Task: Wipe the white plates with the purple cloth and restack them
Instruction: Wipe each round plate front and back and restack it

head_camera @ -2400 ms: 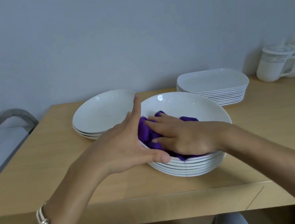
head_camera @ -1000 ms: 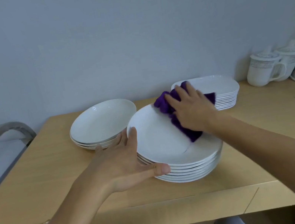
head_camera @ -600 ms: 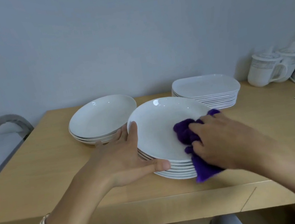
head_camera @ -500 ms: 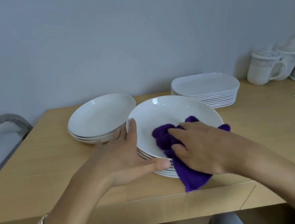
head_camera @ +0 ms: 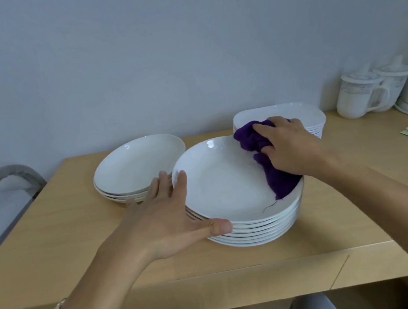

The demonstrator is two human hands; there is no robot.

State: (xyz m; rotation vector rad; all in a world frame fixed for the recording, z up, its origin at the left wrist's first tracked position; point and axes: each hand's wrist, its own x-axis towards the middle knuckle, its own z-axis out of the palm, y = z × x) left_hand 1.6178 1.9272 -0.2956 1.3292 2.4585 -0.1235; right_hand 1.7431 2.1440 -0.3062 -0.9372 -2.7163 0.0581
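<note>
Sweeping up from the near rim since half a second ago, the right grip [head_camera: 293,147] is now pressing the purple cloth [head_camera: 251,138] against the far right side of the top plate [head_camera: 224,186], its fingers curling over the bunched fabric. The left grip [head_camera: 164,215] is lying flat and unclenched, fingers running along the left rim and thumb bracing the near edge of the stack [head_camera: 259,234] underneath; it is clasping nothing.

Pressure this close to the rim is risking a tip or a skid. The plates are looking glazed, slick, round and shallow, and the top one is sitting slightly askew on its pile. The cloth is looking soft and fuzzy, and it is trailing a loose thread that could snag.

Beyond, a shorter pile of round plates [head_camera: 136,163] and a stack of square plates [head_camera: 309,112] are sitting on the pale wooden bench [head_camera: 51,247].
</note>
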